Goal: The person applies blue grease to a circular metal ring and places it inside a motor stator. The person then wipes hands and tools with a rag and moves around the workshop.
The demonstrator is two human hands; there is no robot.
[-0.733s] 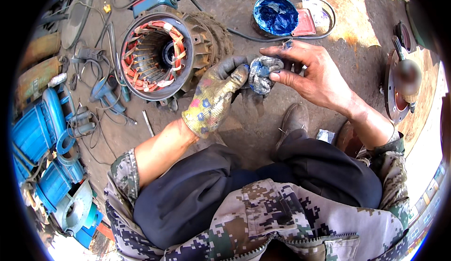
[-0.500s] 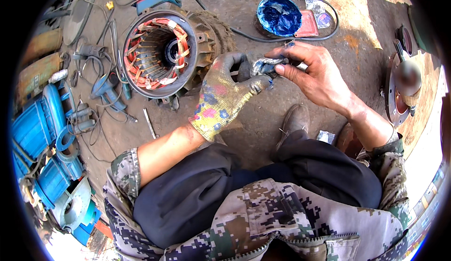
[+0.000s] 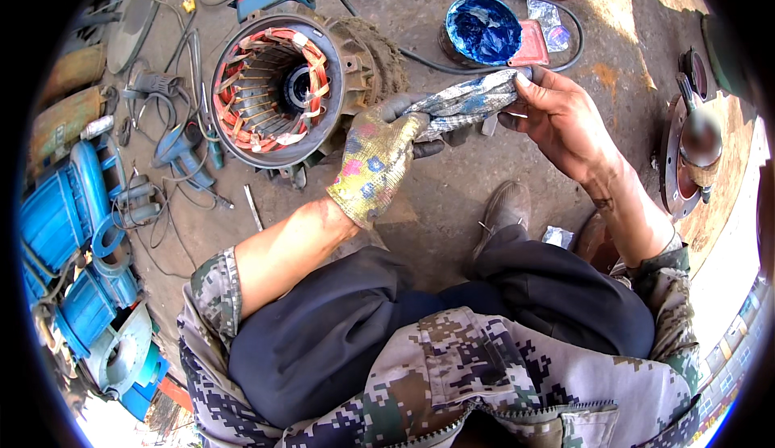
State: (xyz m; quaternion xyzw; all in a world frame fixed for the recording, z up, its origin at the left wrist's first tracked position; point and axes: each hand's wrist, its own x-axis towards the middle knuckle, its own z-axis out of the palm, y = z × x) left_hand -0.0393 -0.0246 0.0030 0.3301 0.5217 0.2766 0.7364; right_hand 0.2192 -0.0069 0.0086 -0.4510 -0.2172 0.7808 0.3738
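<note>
A crumpled grey-white rag point(image 3: 468, 102) with blue stains stretches between my two hands. My left hand point(image 3: 373, 153), in a stained yellow patterned glove with dark fingers, is closed round its left end. Bare and smudged dark at the fingertips, my right hand point(image 3: 561, 117) pinches the other end between thumb and fingers. Just left of the gloved hand lies a motor housing point(image 3: 347, 85), its round opening showing a ring of red-orange wire windings point(image 3: 234, 117). Beyond the rag sits an open tin of dark blue grease point(image 3: 484, 28).
A red lid point(image 3: 530, 44) lies beside the tin, and a black cable point(image 3: 436, 65) runs past it. At the left are a blue power tool point(image 3: 182, 153), tangled cords and blue machine parts point(image 3: 52, 222). A round metal flange point(image 3: 674, 157) stands at the right.
The rag was bunched between my fingers and is now drawn out lengthwise. My right hand has moved slightly right and turned, its thumb now on top at the rag's far end.
</note>
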